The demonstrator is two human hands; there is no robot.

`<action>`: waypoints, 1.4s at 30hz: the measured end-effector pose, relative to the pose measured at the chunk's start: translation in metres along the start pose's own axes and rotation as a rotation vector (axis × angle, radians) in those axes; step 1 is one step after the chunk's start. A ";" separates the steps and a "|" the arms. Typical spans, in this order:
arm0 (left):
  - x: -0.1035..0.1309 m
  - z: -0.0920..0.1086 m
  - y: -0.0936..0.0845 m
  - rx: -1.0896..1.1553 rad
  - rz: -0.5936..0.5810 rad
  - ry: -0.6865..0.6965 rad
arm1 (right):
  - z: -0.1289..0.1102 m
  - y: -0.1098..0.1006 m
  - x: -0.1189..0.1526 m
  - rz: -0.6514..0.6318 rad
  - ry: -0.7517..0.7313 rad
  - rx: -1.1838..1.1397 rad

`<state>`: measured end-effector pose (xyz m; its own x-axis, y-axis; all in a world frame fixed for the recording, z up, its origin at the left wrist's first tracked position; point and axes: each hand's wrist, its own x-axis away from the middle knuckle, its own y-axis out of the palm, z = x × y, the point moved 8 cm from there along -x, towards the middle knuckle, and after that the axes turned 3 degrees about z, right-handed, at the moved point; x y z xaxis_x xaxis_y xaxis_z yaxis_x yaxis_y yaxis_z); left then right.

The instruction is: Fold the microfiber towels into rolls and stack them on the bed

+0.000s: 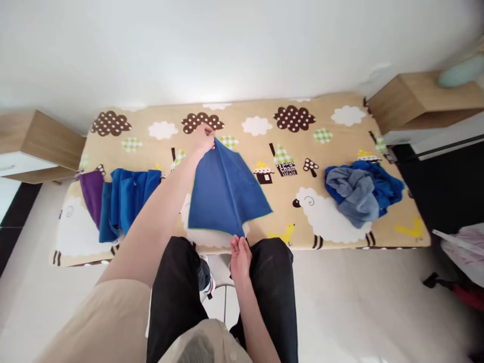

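Blue cloth (223, 189) is pinched at opposite ends, left hand (204, 138) above, right hand (240, 255) below.

A gap lies between the held cloth (223, 191) and the crumpled heap (357, 194); 2 knees (274, 257) crowd the cloth's near side.

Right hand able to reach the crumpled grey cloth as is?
Probably, if the right hand releases its blue cloth; the way over the black-trousered knee to the grey cloth looks open.

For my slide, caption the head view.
Left hand and right hand hold a blue cloth between a row of cloths and a heap.
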<state>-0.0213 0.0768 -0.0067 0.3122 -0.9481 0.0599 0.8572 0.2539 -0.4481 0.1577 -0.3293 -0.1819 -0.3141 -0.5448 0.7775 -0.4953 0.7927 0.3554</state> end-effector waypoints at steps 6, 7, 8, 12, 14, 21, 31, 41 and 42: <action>0.052 0.062 -0.125 0.236 0.146 -0.052 | -0.119 0.021 0.019 -0.130 -0.475 0.241; 0.063 0.071 -0.144 0.280 0.153 -0.054 | -0.143 0.026 0.023 -0.122 -0.572 0.308; 0.074 0.078 -0.162 0.323 0.152 -0.047 | -0.167 0.032 0.026 -0.119 -0.660 0.370; 0.120 0.100 -0.218 0.426 0.093 0.035 | -0.250 0.071 0.047 -0.177 -0.916 0.490; 0.142 0.106 -0.238 0.437 0.048 0.077 | -0.284 0.089 0.061 -0.200 -1.007 0.467; 0.204 0.114 -0.293 0.188 0.071 0.167 | -0.365 0.125 0.122 -0.280 -1.252 0.437; 0.248 0.119 -0.321 0.148 0.109 0.285 | -0.390 0.132 0.190 -0.501 -1.205 0.517; 0.260 0.100 -0.333 0.140 0.140 0.257 | -0.395 0.122 0.202 -0.471 -1.191 0.620; 0.260 0.097 -0.332 0.133 0.133 0.250 | -0.394 0.120 0.200 -0.472 -1.170 0.631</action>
<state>-0.1847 -0.2359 0.2446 0.3293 -0.9183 -0.2198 0.8668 0.3863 -0.3154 0.3550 -0.2353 0.2207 -0.3463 -0.8771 -0.3329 -0.9177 0.3903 -0.0737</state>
